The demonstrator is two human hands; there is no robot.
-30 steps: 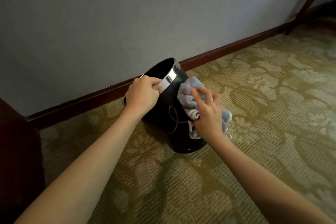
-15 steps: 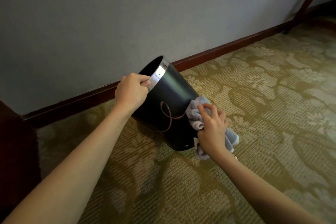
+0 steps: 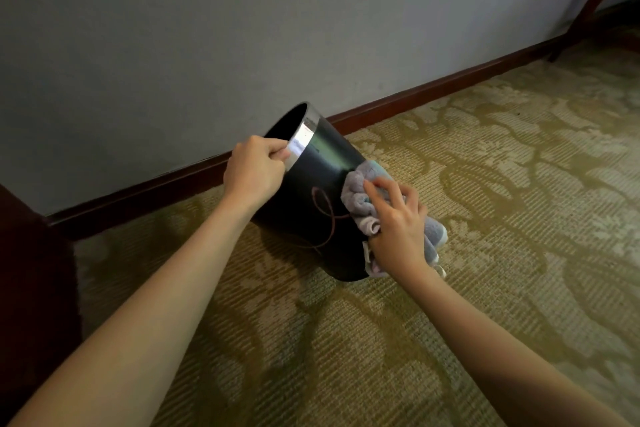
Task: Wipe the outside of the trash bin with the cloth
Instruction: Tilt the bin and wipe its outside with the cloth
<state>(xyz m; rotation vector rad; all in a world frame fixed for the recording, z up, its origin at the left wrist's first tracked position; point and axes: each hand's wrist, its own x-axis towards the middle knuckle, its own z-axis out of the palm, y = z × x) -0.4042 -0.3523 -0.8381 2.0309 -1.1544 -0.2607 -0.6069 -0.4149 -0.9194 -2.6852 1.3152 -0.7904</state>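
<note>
A black trash bin point(image 3: 313, 191) with a silver rim band and a thin swirl pattern leans tilted toward the wall, its base on the carpet. My left hand point(image 3: 254, 173) grips the rim, fingers curled over the edge. My right hand point(image 3: 398, 222) presses a bunched grey-lilac cloth point(image 3: 360, 196) against the bin's right side, fingers curled over the cloth. Part of the cloth hangs behind and below that hand.
Patterned olive carpet point(image 3: 485, 218) covers the floor. A grey wall point(image 3: 242, 28) with a dark wooden baseboard point(image 3: 433, 87) runs behind the bin. Dark wooden furniture point(image 3: 31, 270) stands at the left edge, and a wooden leg point(image 3: 595, 0) slants at the top right.
The bin has tipped further toward the wall. My right hand with the cloth slid down the bin's side, then came back up a little.
</note>
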